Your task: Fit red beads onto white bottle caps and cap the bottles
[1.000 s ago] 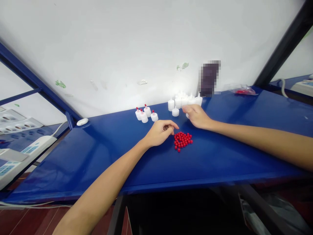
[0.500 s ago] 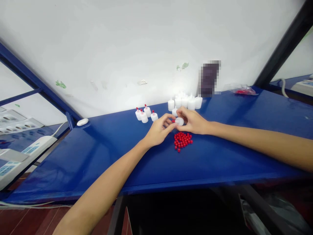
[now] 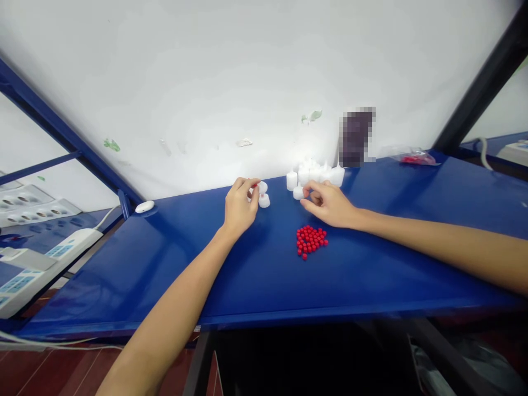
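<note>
My left hand (image 3: 241,209) is at the group of small white squeeze bottles with red caps, largely hiding them. Its fingers close round a red-tipped bottle whose body is mostly covered. Just right of the fingers, a white bottle (image 3: 264,201) stands on the blue table. My right hand (image 3: 330,204) holds nothing; its thumb and forefinger are apart beside a white bottle (image 3: 298,193), the nearest of the uncapped ones. Whether a fingertip touches that bottle I cannot tell. A loose pile of small red caps (image 3: 311,240) lies in front of the right hand.
Several uncapped white bottles (image 3: 304,176) cluster against the white wall. A clear bag with red contents (image 3: 414,158) lies at the back right. A white earbud case (image 3: 144,207) rests at the back left, near power strips (image 3: 61,250). The blue table's front edge (image 3: 322,318) runs below.
My left hand has moved left with the capped bottle to the capped group. My right hand has let go of that bottle and is by the uncapped ones.
</note>
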A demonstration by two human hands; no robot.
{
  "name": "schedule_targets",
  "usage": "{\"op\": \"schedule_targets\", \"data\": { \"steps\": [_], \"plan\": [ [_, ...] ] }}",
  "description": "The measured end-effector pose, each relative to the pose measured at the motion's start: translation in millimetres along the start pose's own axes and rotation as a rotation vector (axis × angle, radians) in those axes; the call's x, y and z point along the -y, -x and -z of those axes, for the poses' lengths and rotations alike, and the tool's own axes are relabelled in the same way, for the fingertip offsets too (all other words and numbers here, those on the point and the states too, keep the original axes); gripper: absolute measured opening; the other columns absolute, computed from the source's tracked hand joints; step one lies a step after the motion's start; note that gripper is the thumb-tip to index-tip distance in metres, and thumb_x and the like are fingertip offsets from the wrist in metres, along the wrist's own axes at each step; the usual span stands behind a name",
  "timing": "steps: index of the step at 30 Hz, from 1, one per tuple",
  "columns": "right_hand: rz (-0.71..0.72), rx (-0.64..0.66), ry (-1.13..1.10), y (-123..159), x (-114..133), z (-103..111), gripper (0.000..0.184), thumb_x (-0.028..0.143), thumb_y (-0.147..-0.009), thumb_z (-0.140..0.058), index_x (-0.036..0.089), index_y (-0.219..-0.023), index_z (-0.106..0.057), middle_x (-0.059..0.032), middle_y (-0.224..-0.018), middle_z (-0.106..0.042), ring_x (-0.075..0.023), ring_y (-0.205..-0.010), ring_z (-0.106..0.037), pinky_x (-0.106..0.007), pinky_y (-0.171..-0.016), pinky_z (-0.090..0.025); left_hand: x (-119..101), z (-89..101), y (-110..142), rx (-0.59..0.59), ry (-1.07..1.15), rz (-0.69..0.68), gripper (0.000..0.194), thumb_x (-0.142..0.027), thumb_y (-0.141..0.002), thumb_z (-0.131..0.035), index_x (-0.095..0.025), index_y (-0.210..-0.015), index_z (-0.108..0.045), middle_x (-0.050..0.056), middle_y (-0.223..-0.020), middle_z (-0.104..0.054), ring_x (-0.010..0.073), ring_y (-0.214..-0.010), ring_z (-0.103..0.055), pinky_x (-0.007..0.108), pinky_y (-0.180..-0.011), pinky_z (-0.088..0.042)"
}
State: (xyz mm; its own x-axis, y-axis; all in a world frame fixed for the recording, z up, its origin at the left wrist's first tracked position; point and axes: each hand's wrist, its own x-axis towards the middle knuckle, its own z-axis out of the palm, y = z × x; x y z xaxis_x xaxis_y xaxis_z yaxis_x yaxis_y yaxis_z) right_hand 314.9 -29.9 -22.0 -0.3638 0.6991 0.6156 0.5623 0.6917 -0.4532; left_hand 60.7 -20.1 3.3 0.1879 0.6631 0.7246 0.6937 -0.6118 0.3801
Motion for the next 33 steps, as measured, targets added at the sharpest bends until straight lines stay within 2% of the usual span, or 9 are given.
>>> {"op": "schedule_targets", "data": {
  "steps": [5,12,20,22,24,26,28,31,33],
  "plan": [
    [-0.014,0.012,-0.032,-0.6,2.3,0.7,0.009,0.026,-0.085,-0.055,0.023,-0.082,-0.047,0.0120,-0.046,-0.037,-0.0111,-0.043,-0.034,-0.033,-0.071,-0.038,11.1,-3.7,1.5,0.031,-0.074,-0.032,0.029,-0.017,-0.098,-0.048,-0.019,-0.119,-0.068,0.007,-0.107,-0.064,0.0162,-0.081,-0.061,0.032,-0.083,-0.049],
    [-0.078,0.049,-0.073,0.2,2.3,1.3,0.006,0.024,-0.085,-0.054,0.023,-0.084,-0.049,0.0106,-0.046,-0.038,-0.0114,-0.043,-0.034,-0.028,-0.054,-0.029,13.5,-11.6,-0.2,0.053,-0.113,-0.055,0.030,-0.016,-0.097,-0.050,-0.017,-0.122,-0.067,0.008,-0.109,-0.069,0.0155,-0.077,-0.062,0.031,-0.082,-0.049],
    [-0.109,0.075,-0.057,0.2,2.6,2.3,0.005,0.026,-0.085,-0.053,0.022,-0.086,-0.050,0.0100,-0.046,-0.041,-0.0114,-0.042,-0.037,-0.027,-0.053,-0.031,17.2,-18.0,0.3,0.036,-0.131,-0.066,0.025,-0.018,-0.097,-0.052,-0.019,-0.116,-0.067,0.006,-0.105,-0.070,0.0133,-0.067,-0.059,0.031,-0.077,-0.050],
    [-0.118,0.067,-0.021,-0.4,1.3,1.8,0.005,0.025,-0.084,-0.054,0.021,-0.086,-0.052,0.0076,-0.050,-0.046,-0.0126,-0.046,-0.043,-0.028,-0.055,-0.033,14.5,-16.4,0.6,0.018,-0.133,-0.073,0.025,-0.019,-0.097,-0.051,-0.018,-0.117,-0.067,0.007,-0.108,-0.068,0.0131,-0.067,-0.058,0.031,-0.076,-0.050],
    [-0.118,0.029,0.045,-1.1,-0.6,1.2,0.006,0.025,-0.082,-0.056,0.021,-0.085,-0.054,0.0026,-0.063,-0.056,-0.0145,-0.054,-0.050,-0.029,-0.058,-0.037,8.9,-13.7,1.6,0.019,-0.126,-0.100,0.026,-0.019,-0.097,-0.049,-0.017,-0.118,-0.066,0.008,-0.110,-0.065,0.0136,-0.070,-0.059,0.031,-0.075,-0.049],
    [-0.114,-0.009,0.127,-1.7,-2.4,0.6,0.009,0.026,-0.083,-0.057,0.019,-0.089,-0.057,-0.0039,-0.084,-0.063,-0.0169,-0.065,-0.056,-0.031,-0.064,-0.042,0.4,-11.0,3.9,0.066,-0.105,-0.163,0.026,-0.018,-0.097,-0.048,-0.018,-0.116,-0.067,0.007,-0.106,-0.066,0.0139,-0.073,-0.060,0.030,-0.077,-0.049],
    [-0.126,-0.008,0.205,-2.3,-3.4,0.1,0.019,0.029,-0.087,-0.054,0.018,-0.101,-0.062,-0.0099,-0.106,-0.063,-0.0204,-0.075,-0.060,-0.036,-0.071,-0.047,-10.3,-9.4,7.9,0.174,-0.060,-0.260,0.026,-0.016,-0.096,-0.049,-0.019,-0.113,-0.068,0.004,-0.097,-0.067,0.0141,-0.076,-0.061,0.028,-0.078,-0.050],
    [-0.158,0.105,0.285,-2.8,-2.8,-0.3,0.038,0.036,-0.096,-0.047,0.021,-0.128,-0.061,-0.0147,-0.129,-0.057,-0.0285,-0.094,-0.065,-0.043,-0.079,-0.052,-26.2,-10.1,15.6,0.400,0.043,-0.401,0.030,-0.014,-0.097,-0.045,-0.018,-0.117,-0.067,0.006,-0.098,-0.066,0.0161,-0.083,-0.062,0.029,-0.080,-0.051],
    [-0.157,0.198,0.324,-3.0,-1.6,-0.6,0.043,0.038,-0.099,-0.043,0.024,-0.137,-0.059,-0.0144,-0.140,-0.053,-0.0333,-0.107,-0.065,-0.048,-0.084,-0.053,-34.0,-11.4,20.0,0.527,0.097,-0.441,0.036,-0.013,-0.097,-0.041,-0.018,-0.124,-0.065,0.008,-0.106,-0.065,0.0175,-0.088,-0.062,0.031,-0.082,-0.051]
  ]
}}
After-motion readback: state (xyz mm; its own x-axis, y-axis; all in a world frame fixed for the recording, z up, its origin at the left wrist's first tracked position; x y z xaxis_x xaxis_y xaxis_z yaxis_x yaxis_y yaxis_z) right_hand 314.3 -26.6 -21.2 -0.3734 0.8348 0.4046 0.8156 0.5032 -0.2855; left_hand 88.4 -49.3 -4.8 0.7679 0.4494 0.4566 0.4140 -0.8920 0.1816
